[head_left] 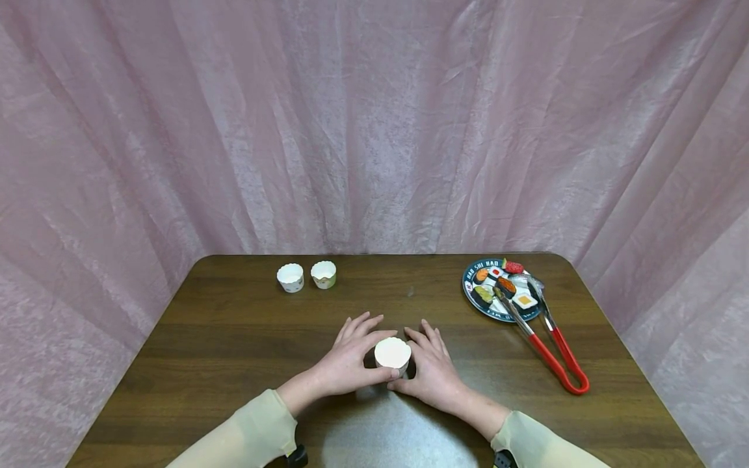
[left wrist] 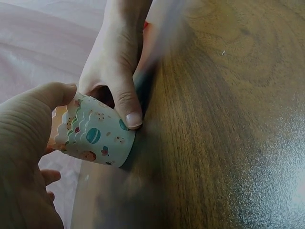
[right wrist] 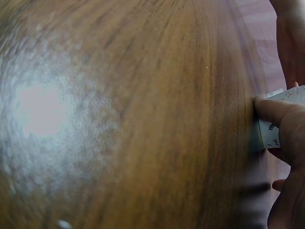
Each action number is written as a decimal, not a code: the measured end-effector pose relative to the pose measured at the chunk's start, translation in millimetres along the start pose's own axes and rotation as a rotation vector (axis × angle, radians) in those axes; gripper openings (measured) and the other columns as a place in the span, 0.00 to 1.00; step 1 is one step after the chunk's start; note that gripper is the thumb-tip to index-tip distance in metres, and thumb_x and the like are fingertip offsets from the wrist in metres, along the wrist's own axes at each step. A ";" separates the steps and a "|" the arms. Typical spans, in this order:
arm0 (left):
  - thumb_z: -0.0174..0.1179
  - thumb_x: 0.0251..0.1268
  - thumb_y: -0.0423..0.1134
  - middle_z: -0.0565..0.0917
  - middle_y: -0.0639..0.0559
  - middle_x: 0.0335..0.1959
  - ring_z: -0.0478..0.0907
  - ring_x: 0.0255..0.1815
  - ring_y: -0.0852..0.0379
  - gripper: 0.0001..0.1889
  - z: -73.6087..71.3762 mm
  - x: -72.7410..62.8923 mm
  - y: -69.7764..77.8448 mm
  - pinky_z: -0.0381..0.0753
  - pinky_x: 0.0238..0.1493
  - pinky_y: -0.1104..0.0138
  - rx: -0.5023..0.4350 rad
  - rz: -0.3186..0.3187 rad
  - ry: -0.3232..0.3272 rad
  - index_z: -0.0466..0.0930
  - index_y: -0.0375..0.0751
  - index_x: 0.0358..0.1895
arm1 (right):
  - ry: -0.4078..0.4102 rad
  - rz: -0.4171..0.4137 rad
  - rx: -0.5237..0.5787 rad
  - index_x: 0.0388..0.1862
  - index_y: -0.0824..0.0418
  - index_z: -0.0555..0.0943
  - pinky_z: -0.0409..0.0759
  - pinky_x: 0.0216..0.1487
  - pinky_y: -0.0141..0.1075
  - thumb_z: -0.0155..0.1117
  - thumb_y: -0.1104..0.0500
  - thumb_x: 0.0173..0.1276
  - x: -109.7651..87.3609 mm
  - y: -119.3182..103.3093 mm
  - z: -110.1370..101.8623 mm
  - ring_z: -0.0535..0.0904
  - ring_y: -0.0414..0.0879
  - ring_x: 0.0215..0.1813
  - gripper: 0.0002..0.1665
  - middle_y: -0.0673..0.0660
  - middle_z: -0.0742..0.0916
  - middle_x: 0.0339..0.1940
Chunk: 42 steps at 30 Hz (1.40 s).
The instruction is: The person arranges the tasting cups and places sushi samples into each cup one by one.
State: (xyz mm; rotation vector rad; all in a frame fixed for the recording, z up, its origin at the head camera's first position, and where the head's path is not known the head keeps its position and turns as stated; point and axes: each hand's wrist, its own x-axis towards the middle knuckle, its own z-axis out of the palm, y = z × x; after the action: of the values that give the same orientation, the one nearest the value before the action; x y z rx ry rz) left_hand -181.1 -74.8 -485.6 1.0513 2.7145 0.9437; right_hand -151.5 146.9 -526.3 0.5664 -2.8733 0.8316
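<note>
Between my two hands, near the front middle of the table, stands a stack of paper baking cups point(head_left: 393, 353). Several scalloped rims show nested together in the left wrist view, over a pale wall printed with small coloured pictures point(left wrist: 102, 136). My left hand point(head_left: 351, 361) holds the stack from the left, thumb and forefinger at its upper part. From the right, my right hand point(head_left: 434, 376) grips it lower down, with the thumb against the base. The right wrist view shows only part of the stack point(right wrist: 270, 133) behind the right hand.
Two separate paper baking cups, one white inside point(head_left: 290, 277) and one with a greenish side point(head_left: 324, 275), stand at the back left. At the back right, red-handled tongs point(head_left: 552, 361) lie partly across a sushi-patterned plate point(head_left: 493, 313). A small red strawberry-like piece point(head_left: 513, 267) is at the plate's far edge.
</note>
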 end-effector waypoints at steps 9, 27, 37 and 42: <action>0.65 0.62 0.67 0.63 0.48 0.79 0.46 0.82 0.44 0.38 -5.6 -2.2 4.0 0.39 0.75 0.34 -0.001 -0.005 0.015 0.76 0.51 0.71 | -0.006 0.006 0.010 0.58 0.55 0.84 0.45 0.78 0.64 0.85 0.41 0.48 -0.5 -1.0 -0.3 0.50 0.66 0.81 0.40 0.62 0.76 0.72; 0.70 0.58 0.64 0.62 0.50 0.79 0.46 0.82 0.46 0.35 -7.9 -1.9 5.4 0.40 0.76 0.36 0.012 0.007 0.030 0.78 0.54 0.68 | -0.002 0.011 0.024 0.65 0.56 0.81 0.45 0.77 0.64 0.85 0.41 0.48 -0.4 -0.2 -0.1 0.51 0.65 0.81 0.47 0.62 0.76 0.71; 0.71 0.58 0.64 0.62 0.51 0.79 0.44 0.83 0.48 0.30 -17.6 1.5 9.0 0.38 0.77 0.38 -0.009 0.026 0.085 0.80 0.59 0.63 | 0.005 0.015 0.036 0.69 0.55 0.79 0.46 0.77 0.65 0.86 0.42 0.46 -0.3 -1.3 -2.0 0.51 0.66 0.81 0.50 0.62 0.76 0.71; 0.71 0.59 0.62 0.61 0.51 0.79 0.43 0.83 0.49 0.29 -27.7 2.0 13.3 0.36 0.77 0.40 -0.022 0.042 0.121 0.80 0.60 0.62 | 0.015 -0.007 0.026 0.67 0.56 0.80 0.47 0.76 0.65 0.86 0.42 0.46 -0.2 -1.0 -1.4 0.52 0.67 0.80 0.49 0.60 0.77 0.70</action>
State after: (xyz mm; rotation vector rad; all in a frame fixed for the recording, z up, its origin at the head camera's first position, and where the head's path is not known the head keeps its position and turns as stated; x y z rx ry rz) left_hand -182.7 -80.3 -455.3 1.0852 2.7808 1.0745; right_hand -150.9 146.9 -524.6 0.5707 -2.8497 0.8696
